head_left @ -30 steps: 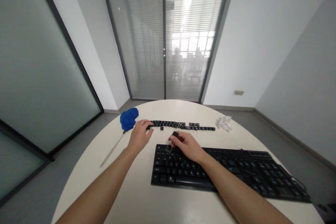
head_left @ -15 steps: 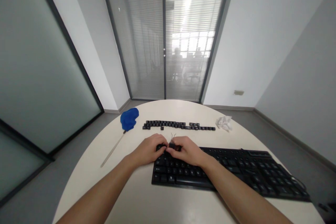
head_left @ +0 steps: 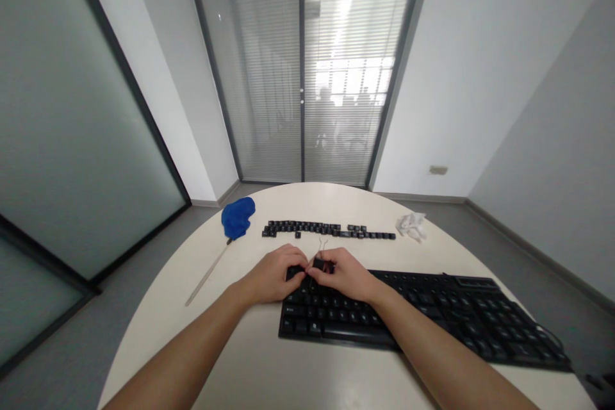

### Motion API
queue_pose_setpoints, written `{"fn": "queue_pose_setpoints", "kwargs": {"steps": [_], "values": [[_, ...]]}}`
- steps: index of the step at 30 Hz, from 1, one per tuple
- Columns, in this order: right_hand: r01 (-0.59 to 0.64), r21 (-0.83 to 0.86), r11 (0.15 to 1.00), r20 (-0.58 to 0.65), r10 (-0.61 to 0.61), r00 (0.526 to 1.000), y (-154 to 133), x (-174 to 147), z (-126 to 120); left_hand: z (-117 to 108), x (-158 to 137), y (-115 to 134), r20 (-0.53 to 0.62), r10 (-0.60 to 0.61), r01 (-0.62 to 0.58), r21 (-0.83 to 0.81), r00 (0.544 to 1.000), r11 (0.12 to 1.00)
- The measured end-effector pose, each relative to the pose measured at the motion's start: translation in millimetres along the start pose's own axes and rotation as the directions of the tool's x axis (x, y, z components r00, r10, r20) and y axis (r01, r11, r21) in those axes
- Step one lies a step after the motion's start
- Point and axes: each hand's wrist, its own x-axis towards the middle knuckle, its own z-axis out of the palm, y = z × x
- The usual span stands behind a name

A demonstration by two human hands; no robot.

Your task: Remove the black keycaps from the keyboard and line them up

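A black keyboard [head_left: 355,331] lies on the round table, its upper left part covered by both hands. My right hand [head_left: 343,274] is closed around a keycap puller [head_left: 318,262], whose two thin wire prongs point up and away from me. Curled over the keyboard's upper left corner is my left hand [head_left: 281,273], with thumb and fingers drawn together beside the puller. Whatever lies between those left fingertips is too small and hidden to make out. Beyond the hands, loose black keycaps [head_left: 307,227] stand in rows on the table.
On the left lies a blue duster [head_left: 237,218] with a pale stick handle [head_left: 209,272]. A crumpled white tissue [head_left: 412,226] rests near the table's right edge. The keyboard's cable [head_left: 550,336] curls by its right end. Glass panels with blinds [head_left: 346,160] stand behind the white table [head_left: 230,359].
The keycap puller has tilted and shifted slightly right, its wire prongs now higher and leaning right. My right hand has turned a little with it; my left hand has barely moved.
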Motion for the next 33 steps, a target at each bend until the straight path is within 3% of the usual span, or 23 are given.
{"fn": "queue_pose_setpoints", "kwargs": {"steps": [4, 19, 26, 33], "values": [[-0.039, 0.038, 0.999, 0.008, 0.039, 0.999, -1, 0, 0, -3, -1, 4, 0.044, 0.034, -0.032, -0.052, 0.998, 0.998], [-0.054, 0.196, 0.979, 0.061, 0.042, 0.997, -4, 0, -5, 5, 3, 5, 0.105, -0.026, 0.052, -0.253, 0.994, 0.966], [-0.036, 0.220, 0.975, 0.063, 0.023, 0.998, -3, 0, -5, 7, 2, 2, 0.086, -0.010, 0.036, -0.298, 0.996, 0.954], [-0.085, 0.247, 0.965, 0.024, 0.082, 0.996, 0, 2, -7, 10, 2, -1, 0.076, -0.030, 0.053, -0.328, 0.997, 0.943]]}}
